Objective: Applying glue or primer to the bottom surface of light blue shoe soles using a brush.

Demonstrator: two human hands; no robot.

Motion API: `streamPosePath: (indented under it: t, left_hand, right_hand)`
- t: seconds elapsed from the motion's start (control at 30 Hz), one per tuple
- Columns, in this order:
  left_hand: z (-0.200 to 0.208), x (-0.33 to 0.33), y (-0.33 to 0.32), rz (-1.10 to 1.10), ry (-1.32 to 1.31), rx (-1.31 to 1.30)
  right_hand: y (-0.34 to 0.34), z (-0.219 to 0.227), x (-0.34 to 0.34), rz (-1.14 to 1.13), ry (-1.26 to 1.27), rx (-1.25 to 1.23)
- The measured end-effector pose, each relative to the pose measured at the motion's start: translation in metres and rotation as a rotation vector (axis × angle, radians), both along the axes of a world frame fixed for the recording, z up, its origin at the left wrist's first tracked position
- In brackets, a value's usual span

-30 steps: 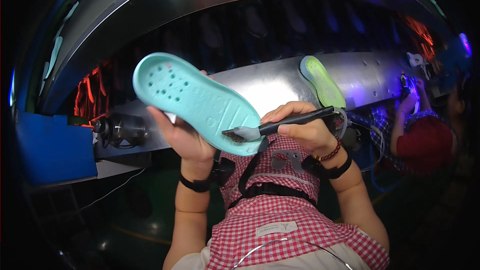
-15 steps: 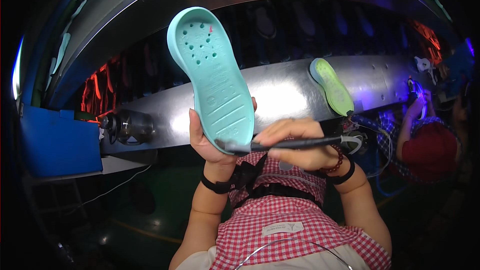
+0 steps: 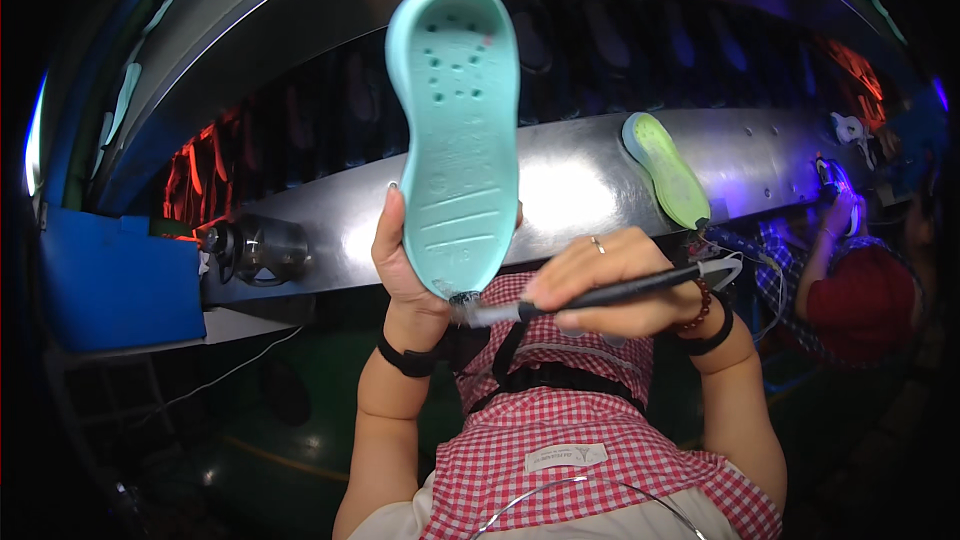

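A turquoise shoe sole (image 3: 460, 150) is raised in my left hand (image 3: 400, 265), its hollow side toward me and its holed end pointing away. My left fingers wrap round the near end, the thumb along the left edge. In my right hand (image 3: 610, 280) is a brush with a black handle (image 3: 645, 287) and a pale, motion-blurred ferrule, a cable or loop at its back end. The dark bristles meet the rim at the sole's near end. Beyond my right hand, a yellow-green shoe sole (image 3: 672, 180) with a bluish edge lies on the metal bench (image 3: 570, 175).
At left on the bench stands a clear pot (image 3: 275, 250) with a dark lid, beside a blue box (image 3: 120, 280). Behind the bench runs a dark tunnel (image 3: 600, 40) holding several soles, with red-lit ends. Another person (image 3: 860, 290) works at far right under violet light.
The turquoise sole has moved slightly right and away and turned more upright. My right hand and the brush have shifted, the brush tip now lower at the near rim.
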State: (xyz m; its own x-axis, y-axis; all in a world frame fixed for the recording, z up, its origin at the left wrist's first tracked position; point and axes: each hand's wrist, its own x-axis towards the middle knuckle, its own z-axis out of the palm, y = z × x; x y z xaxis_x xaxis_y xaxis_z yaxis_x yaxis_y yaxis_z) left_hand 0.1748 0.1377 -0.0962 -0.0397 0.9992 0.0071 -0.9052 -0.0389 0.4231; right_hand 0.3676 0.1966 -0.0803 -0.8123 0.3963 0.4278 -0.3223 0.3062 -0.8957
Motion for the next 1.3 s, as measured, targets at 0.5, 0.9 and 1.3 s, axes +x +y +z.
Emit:
streamPosePath:
  t: [0.5,0.9,1.3]
  left_hand:
    - [0.006,-0.004,-0.002,-0.517,0.354,-0.489]
    - [-0.006,-0.015,-0.014,-0.515,0.499,-0.533]
    - [-0.03,0.001,-0.013,-0.246,0.182,-0.43]
  right_hand:
    - [0.032,-0.002,0.015,0.307,-0.243,0.191]
    - [0.047,0.007,0.036,0.255,-0.467,0.334]
    - [0.027,-0.018,0.02,-0.019,-0.245,-0.534]
